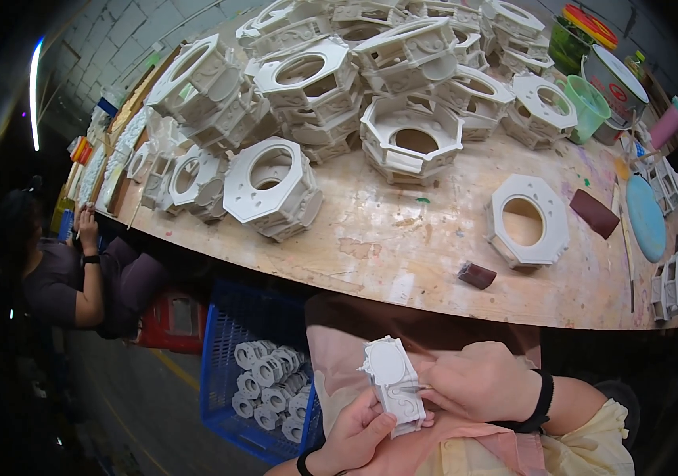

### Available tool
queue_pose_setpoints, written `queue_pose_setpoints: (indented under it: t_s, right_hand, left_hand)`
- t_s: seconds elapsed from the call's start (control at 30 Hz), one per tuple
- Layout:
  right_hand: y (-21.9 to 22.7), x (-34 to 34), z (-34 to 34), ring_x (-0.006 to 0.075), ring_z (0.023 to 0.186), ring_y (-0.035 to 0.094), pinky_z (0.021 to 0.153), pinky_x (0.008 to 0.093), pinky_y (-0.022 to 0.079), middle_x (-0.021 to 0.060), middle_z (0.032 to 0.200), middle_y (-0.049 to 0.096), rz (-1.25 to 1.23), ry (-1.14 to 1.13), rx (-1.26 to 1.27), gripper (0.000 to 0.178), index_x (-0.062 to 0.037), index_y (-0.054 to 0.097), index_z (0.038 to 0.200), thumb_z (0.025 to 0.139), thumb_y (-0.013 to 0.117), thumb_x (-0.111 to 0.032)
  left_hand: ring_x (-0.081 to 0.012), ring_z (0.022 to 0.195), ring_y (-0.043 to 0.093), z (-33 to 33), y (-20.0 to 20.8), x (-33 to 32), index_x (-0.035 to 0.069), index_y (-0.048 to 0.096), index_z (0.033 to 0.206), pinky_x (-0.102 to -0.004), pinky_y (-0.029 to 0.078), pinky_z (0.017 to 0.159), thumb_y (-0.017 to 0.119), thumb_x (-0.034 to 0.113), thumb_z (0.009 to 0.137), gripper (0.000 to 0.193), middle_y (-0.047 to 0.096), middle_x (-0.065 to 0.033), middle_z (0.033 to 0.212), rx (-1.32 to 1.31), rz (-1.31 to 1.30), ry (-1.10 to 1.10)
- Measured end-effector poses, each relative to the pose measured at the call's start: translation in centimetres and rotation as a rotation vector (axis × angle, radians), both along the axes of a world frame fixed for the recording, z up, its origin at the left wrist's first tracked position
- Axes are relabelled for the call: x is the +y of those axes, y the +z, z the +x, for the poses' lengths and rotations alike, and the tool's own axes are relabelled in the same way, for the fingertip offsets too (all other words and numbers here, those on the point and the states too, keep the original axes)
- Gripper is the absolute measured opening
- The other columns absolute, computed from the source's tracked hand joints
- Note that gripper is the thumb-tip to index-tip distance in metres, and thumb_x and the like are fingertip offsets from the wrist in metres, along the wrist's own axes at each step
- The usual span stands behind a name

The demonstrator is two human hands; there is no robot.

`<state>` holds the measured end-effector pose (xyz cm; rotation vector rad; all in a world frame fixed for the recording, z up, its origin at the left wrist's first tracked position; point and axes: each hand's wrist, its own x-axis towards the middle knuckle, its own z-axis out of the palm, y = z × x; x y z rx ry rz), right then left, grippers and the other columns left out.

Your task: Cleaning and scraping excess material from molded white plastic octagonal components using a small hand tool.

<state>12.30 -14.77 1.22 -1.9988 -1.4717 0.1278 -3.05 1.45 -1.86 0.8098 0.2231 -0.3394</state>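
Note:
Over my lap, my left hand (361, 428) grips a small white molded casting (396, 381) with a round disc on its upper face and scrollwork in relief along its side. My thumb presses on its lower end. Closed in a fist-like pinch, my right hand (478, 382) is at the casting's right side, fingertips against or very near the scrollwork. Something thin seems to stick out of those fingers, but it is too small to name. Dark bands circle both wrists.
A wooden table (355, 262) holds stacked white octagonal frames (307, 75), a single frame (528, 220), dark red sandpaper pieces (594, 213), a blue oval disc (645, 218) and a green cup (587, 107). A blue crate (216, 373) of small castings stands at left. Another person (69, 262) sits beyond.

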Motion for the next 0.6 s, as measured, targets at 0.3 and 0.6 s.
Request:
queue_pose_setpoints:
  t_s: [0.3, 0.6]
  right_hand:
    - [0.26, 0.36, -0.04, 0.0167, 0.046, 0.047, 0.042, 0.029, 0.036, 0.0019, 0.059, 0.044, 0.03, 0.005, -0.123, 0.026, -0.0089, 0.054, 0.071, 0.072, 0.071, -0.029]
    - [0.45, 0.53, -0.13, 0.0161, 0.046, 0.047, 0.044, 0.029, 0.036, 0.0016, 0.058, 0.044, -0.018, -0.002, -0.153, 0.026, -0.0088, 0.054, 0.071, 0.072, 0.07, -0.029]
  left_hand:
    - [-0.026, 0.109, 0.054, -0.61, -0.28, 0.09, -0.004, 0.03, 0.131, -0.0395, 0.043, 0.096, 0.047, 0.019, 0.095, 0.046, 0.052, -0.017, 0.12, 0.053, 0.077, 0.092]
    - [-0.0275, 0.111, 0.055, -0.51, 0.13, 0.03, -0.007, 0.026, 0.132, -0.0401, 0.041, 0.1, 0.043, 0.017, 0.096, 0.046, 0.05, -0.0198, 0.123, 0.097, 0.141, 0.088]
